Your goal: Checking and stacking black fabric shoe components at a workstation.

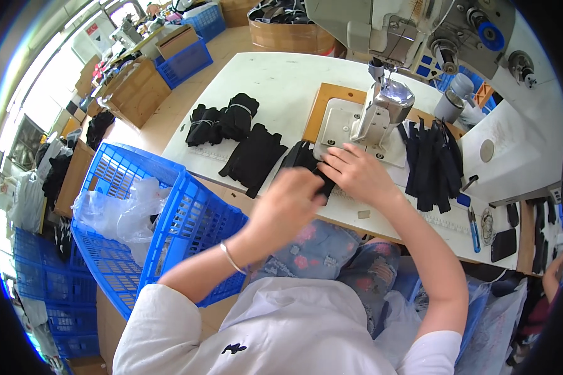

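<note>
My left hand (pixel 288 200), smeared by motion, is at the table's front edge over a stack of black fabric pieces (pixel 301 156). Its fingers look curled, but whether they grip anything cannot be made out. Beside it, my right hand (pixel 360 175) rests with fingers stretched out over the black fabric, just in front of the sewing machine's metal plate (pixel 339 128). The pieces are partly hidden by both hands. Left of them lies another black stack (pixel 254 156), with two tied black bundles (pixel 239 117) behind it. Dark strips (pixel 430 164) lie right of the machine head (pixel 386 106).
A blue basket (pixel 191 215) holding clear plastic bags stands against the white table (pixel 275 72) at the left. Blue-handled snips (pixel 475 232) and a black phone-like object (pixel 503 245) lie at the table's right. The machine's arm (pixel 507 140) rises at the right.
</note>
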Available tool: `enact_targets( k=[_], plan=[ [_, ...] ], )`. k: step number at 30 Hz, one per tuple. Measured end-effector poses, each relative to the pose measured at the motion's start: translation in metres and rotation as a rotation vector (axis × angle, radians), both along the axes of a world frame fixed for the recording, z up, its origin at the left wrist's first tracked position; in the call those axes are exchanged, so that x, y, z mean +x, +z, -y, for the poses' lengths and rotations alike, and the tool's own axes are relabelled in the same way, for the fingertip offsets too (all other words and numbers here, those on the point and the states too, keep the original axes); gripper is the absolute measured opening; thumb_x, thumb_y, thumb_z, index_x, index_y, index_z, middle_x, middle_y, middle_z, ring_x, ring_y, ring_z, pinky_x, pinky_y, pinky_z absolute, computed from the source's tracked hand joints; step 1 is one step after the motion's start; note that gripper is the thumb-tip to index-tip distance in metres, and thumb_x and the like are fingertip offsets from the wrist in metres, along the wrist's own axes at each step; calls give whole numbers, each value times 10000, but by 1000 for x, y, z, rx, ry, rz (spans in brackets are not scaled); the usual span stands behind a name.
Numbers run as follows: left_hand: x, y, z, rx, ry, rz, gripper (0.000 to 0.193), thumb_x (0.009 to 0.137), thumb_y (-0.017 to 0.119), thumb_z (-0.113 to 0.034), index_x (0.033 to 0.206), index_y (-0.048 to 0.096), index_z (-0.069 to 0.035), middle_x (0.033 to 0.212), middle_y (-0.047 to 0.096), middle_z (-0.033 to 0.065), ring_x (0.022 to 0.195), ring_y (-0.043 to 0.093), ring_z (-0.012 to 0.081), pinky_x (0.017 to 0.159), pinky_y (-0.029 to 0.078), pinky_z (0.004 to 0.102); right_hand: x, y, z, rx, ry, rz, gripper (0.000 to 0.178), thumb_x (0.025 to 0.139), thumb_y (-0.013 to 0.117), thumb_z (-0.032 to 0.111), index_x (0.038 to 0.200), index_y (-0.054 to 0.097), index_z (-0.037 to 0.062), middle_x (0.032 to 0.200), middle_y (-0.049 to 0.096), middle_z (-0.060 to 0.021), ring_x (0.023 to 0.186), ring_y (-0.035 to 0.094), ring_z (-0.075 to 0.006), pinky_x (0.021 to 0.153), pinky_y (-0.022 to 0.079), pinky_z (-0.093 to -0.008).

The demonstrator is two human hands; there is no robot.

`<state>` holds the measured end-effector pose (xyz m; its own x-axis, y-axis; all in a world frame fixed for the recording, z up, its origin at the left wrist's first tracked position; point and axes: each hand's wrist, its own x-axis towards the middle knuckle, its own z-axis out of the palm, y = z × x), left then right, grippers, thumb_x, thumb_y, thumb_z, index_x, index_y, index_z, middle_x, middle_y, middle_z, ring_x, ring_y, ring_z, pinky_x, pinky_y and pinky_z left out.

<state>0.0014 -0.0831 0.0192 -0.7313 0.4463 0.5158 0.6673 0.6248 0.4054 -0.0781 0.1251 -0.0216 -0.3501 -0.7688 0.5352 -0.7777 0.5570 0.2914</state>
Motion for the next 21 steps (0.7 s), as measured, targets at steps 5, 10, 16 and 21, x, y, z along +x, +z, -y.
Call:
enact_targets(
  k=[5,10,16,21],
  plan=[
    [9,-37,-25,102,92,284,493,844,708,-185,1227,483,30,1200,548,191,1189,510,355,994,433,420,-12,0,-4,159,20,98,239,809,603,126,1034,679,101,988,679,4,1020,640,-167,1030,439,-360],
    [0,-23,-33,130,95,378,542,831,723,-207,1252,467,18,1165,553,182,1115,516,350,974,423,414,15,18,-25,-3,23,152,171,814,610,92,980,647,115,856,668,-4,902,666,-170,918,508,-346],
    [-41,-18,-50,-188,-80,156,418,794,748,-303,1060,659,6,957,613,108,945,543,276,849,438,388,40,52,-52,-338,-109,895,247,813,630,37,1054,660,75,951,625,-66,843,640,-248,735,524,-342],
    [-61,-2,-63,92,-498,1090,403,928,657,-324,1131,628,22,1095,683,130,933,660,154,793,527,325,39,64,-62,-493,-25,956,292,839,615,25,1123,663,72,1002,639,-79,925,625,-242,808,505,-326]
  ],
)
